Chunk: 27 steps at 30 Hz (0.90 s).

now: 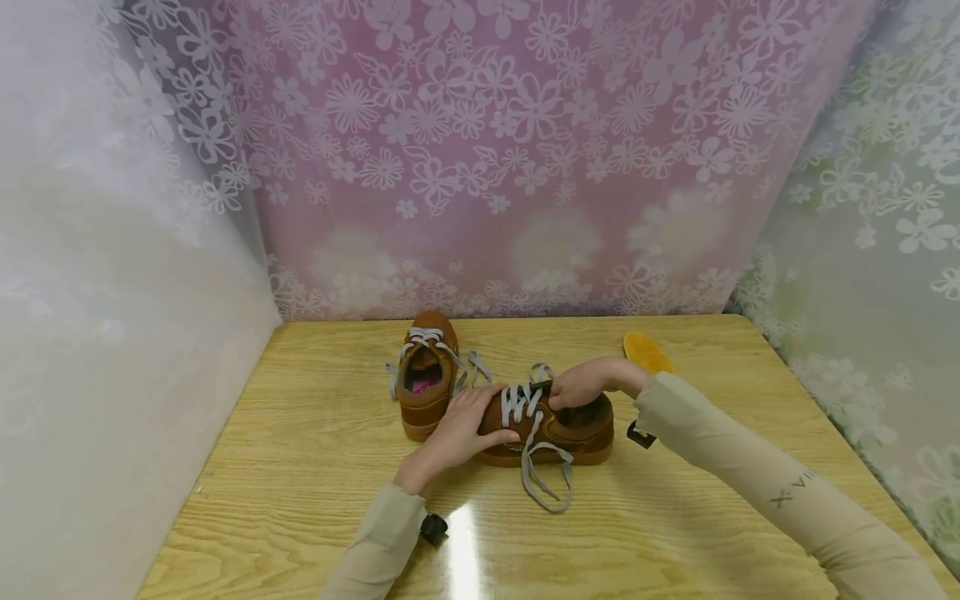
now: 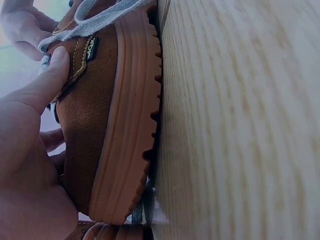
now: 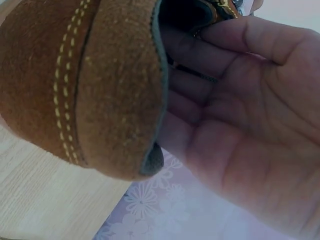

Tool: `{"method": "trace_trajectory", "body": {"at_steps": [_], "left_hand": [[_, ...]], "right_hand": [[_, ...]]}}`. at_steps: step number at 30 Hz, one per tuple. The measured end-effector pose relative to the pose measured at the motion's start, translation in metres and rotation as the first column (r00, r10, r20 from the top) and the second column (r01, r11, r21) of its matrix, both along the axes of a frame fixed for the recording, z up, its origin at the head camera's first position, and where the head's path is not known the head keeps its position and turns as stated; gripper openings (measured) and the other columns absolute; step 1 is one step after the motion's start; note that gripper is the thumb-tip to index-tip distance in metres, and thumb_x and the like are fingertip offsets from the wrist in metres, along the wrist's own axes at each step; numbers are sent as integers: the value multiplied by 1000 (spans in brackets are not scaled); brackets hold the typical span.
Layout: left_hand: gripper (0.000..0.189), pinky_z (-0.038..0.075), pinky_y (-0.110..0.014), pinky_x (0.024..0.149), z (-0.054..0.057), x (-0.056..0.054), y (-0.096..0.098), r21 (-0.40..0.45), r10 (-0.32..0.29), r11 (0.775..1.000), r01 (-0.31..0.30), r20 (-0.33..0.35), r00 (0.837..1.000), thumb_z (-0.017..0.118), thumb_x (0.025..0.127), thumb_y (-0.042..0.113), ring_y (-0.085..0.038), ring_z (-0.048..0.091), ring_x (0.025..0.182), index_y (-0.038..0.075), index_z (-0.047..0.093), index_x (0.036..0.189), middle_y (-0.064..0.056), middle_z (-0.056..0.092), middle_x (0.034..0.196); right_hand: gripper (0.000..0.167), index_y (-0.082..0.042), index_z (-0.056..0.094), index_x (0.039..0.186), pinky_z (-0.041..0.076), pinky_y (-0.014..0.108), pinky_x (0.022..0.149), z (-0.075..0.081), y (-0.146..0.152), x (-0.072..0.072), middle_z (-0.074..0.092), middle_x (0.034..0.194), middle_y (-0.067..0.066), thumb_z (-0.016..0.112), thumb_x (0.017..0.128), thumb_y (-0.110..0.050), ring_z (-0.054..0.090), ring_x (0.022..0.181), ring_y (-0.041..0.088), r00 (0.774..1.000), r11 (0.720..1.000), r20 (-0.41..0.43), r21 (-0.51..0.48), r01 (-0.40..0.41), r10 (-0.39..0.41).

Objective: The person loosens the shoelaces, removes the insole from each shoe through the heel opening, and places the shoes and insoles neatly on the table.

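Note:
A brown suede shoe [image 1: 592,442] with loose grey laces [image 1: 551,454] lies sideways on the table, toe to the left. My left hand [image 1: 461,429] grips its toe half, with the thumb on the near side and the fingers over the far side. In the left wrist view that thumb presses beside the lacing. My right hand [image 1: 581,385] holds the shoe at the tongue and opening. The right wrist view has its fingers [image 3: 192,55] curled into the opening behind the heel collar [image 3: 125,90]; their tips are hidden.
A second brown shoe [image 1: 415,412] stands just left, toe towards the back, with something pink [image 1: 423,386] inside. An orange-yellow insole [image 1: 647,352] lies at the back right. The wooden table [image 1: 300,467] meets flowered curtains [image 1: 480,208] behind and at the sides.

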<state>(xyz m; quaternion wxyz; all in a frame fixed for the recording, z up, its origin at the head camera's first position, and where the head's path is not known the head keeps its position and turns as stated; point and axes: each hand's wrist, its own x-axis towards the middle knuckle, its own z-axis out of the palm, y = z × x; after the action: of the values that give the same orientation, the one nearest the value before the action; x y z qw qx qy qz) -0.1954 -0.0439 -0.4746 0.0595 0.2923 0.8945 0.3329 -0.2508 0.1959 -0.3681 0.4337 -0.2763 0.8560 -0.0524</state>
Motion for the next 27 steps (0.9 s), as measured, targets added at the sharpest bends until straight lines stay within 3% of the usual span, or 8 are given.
{"method": "trace_trajectory", "body": {"at_steps": [7, 9, 12, 14, 16, 19, 23, 27], "left_hand": [[80, 11, -52, 126, 1, 0, 0, -2, -3, 1000, 3, -3, 1000, 64, 94, 55, -31, 30, 150, 19, 32, 159, -7, 37, 161], [81, 11, -53, 126, 1, 0, 0, 2, -4, 1000, 4, -5, 1000, 64, 95, 54, -32, 30, 150, 17, 33, 159, -8, 37, 161], [81, 12, -54, 125, 2, 0, 0, 13, -6, 1000, 6, -5, 1000, 65, 95, 53, -35, 30, 150, 13, 34, 158, -11, 37, 160], [81, 11, -55, 125, 2, 0, 0, 19, -8, 1000, 8, -2, 1000, 65, 95, 53, -37, 30, 149, 13, 34, 158, -12, 37, 160], [81, 11, -56, 125, 2, 0, 0, 22, -10, 1000, 10, 0, 1000, 65, 95, 52, -38, 29, 149, 13, 33, 158, -13, 37, 160], [81, 12, -56, 125, 1, 0, 0, 27, -11, 1000, 11, -3, 1000, 65, 95, 53, -37, 30, 149, 13, 34, 158, -13, 37, 160], [81, 13, -56, 124, 0, 0, -1, 35, -12, 999, 13, -16, 1000, 65, 95, 53, -36, 32, 148, 12, 35, 158, -12, 38, 160], [80, 13, -56, 125, 1, 1, -1, 39, -16, 999, 17, -19, 1000, 65, 95, 52, -36, 32, 148, 13, 35, 158, -12, 38, 160]], "right_hand": [[19, -8, 63, 93, 32, 25, 60, -2, 5, -2, 46, 77, -4, 47, 101, 0, 35, 60, 8, 999, 998, 21, -40, -44, 44], [21, -8, 66, 98, 31, 27, 60, -2, 7, -2, 48, 80, -3, 50, 97, 7, 36, 63, 9, 999, 998, 16, -50, -36, 36], [25, -12, 64, 84, 29, 26, 59, -4, 7, -2, 45, 72, -6, 55, 92, 10, 34, 61, 9, 997, 995, -35, -73, -64, 62], [34, -15, 52, 69, 24, 27, 57, -6, 5, -1, 33, 63, -5, 59, 92, 8, 26, 57, 10, 992, 992, -80, -80, -99, 93], [41, -18, 45, 63, 22, 26, 56, -7, 4, 1, 29, 59, -6, 63, 93, 5, 23, 55, 10, 984, 988, -133, -76, -133, 123], [36, -18, 53, 65, 26, 25, 55, -6, 1, 4, 39, 59, -7, 65, 93, 1, 29, 55, 9, 978, 989, -167, -48, -138, 129], [19, -13, 67, 80, 33, 25, 56, -3, 1, 2, 55, 72, -6, 63, 92, 1, 40, 60, 9, 980, 991, -162, -46, -127, 118], [18, -12, 64, 78, 29, 25, 55, 0, 4, 0, 47, 67, -6, 62, 92, 0, 34, 57, 9, 981, 988, -154, -91, -128, 113]]}}
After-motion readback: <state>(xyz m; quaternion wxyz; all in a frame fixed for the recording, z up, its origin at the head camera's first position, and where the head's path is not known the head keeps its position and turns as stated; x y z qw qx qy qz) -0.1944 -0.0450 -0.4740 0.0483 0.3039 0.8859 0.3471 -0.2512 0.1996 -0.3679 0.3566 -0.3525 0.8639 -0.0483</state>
